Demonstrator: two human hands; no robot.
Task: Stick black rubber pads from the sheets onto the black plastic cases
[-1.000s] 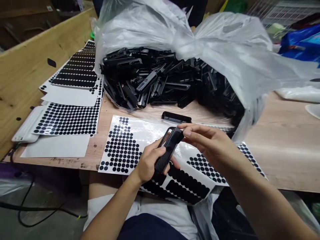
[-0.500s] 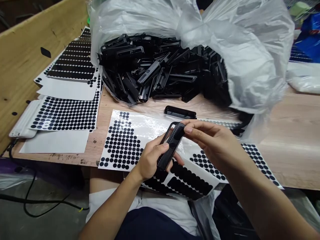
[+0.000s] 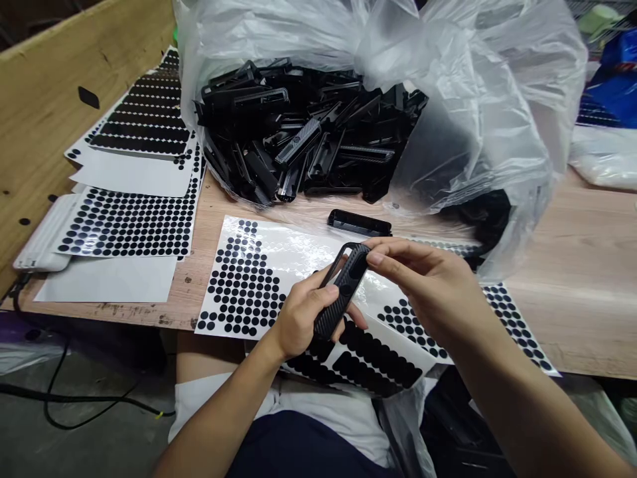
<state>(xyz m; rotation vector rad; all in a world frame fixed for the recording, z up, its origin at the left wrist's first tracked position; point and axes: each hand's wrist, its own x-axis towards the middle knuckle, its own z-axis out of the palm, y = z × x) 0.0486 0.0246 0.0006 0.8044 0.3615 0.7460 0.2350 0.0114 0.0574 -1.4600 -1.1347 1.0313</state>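
Observation:
My left hand (image 3: pixel 301 315) is wrapped round a long black plastic housing (image 3: pixel 332 313) with a carbon-fibre pattern and a rectangular opening. The housing is held tilted, its far end up and to the right. At that end, the thumb and forefinger of my right hand (image 3: pixel 423 269) are pinched together against its edge; whether a small sticker lies between them is hidden. Beneath both hands are sheets of round black stickers (image 3: pixel 243 285). A sheet with larger black stickers (image 3: pixel 381 355) hangs over the table's front edge. Just beyond, another black housing (image 3: pixel 358 223) lies on the table.
A big clear plastic bag (image 3: pixel 478 126) full of black housings (image 3: pixel 298 143) stands at the back. More sticker sheets (image 3: pixel 132 222) are stacked on the left, beside a white device (image 3: pixel 44 239) and a wooden board (image 3: pixel 84 60). A black cable (image 3: pixel 89 400) runs below on the left.
The bag's right side has sagged down and to the left, covering some of the housings. Both hands keep nearly the same place and grip; the view has shifted slightly.

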